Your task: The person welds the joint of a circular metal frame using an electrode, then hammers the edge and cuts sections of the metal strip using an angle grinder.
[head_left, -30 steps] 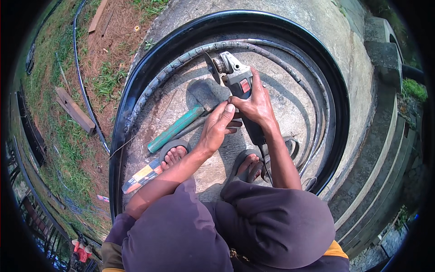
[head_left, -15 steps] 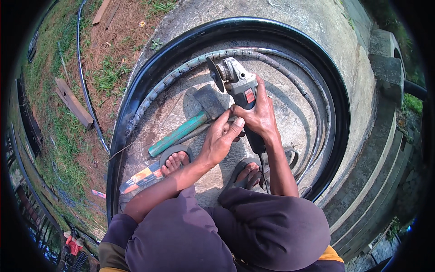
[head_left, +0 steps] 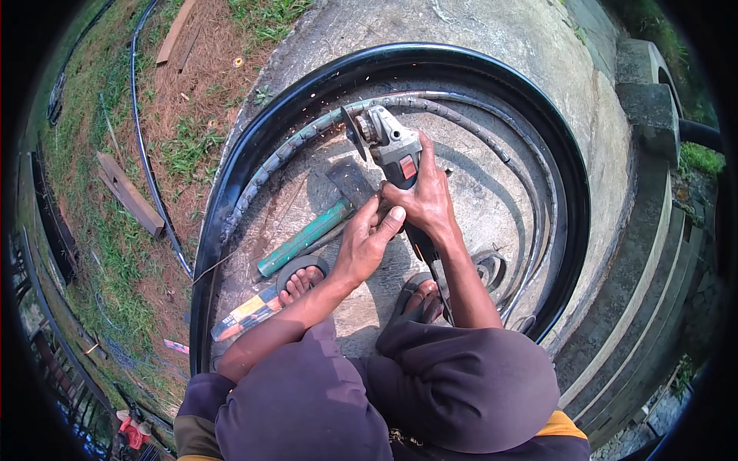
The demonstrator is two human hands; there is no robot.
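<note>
My right hand (head_left: 427,201) is wrapped around the body of a grey and black angle grinder (head_left: 397,143). My left hand (head_left: 364,247) is closed against the grinder's lower body beside the right hand, its thumb on top; some of its fingers are hidden. The dark cutting disc (head_left: 353,134) stands on edge, its far rim at a curved, notched strip (head_left: 280,156). Orange sparks fly around that spot. Below the disc lies a hammer with a green handle (head_left: 306,238) and a dark block head (head_left: 352,183).
A tall black curved band (head_left: 533,86) rings the work area on concrete. My sandalled feet (head_left: 301,283) stand inside it, near a colourful flat piece (head_left: 244,313). A wooden plank (head_left: 131,196) and a long dark hose (head_left: 143,138) lie on the grass. Concrete steps (head_left: 626,307) run along the right.
The grinder has shifted slightly left and toward me in the view, with both hands on it. Sparks now fly from the disc, where none showed before.
</note>
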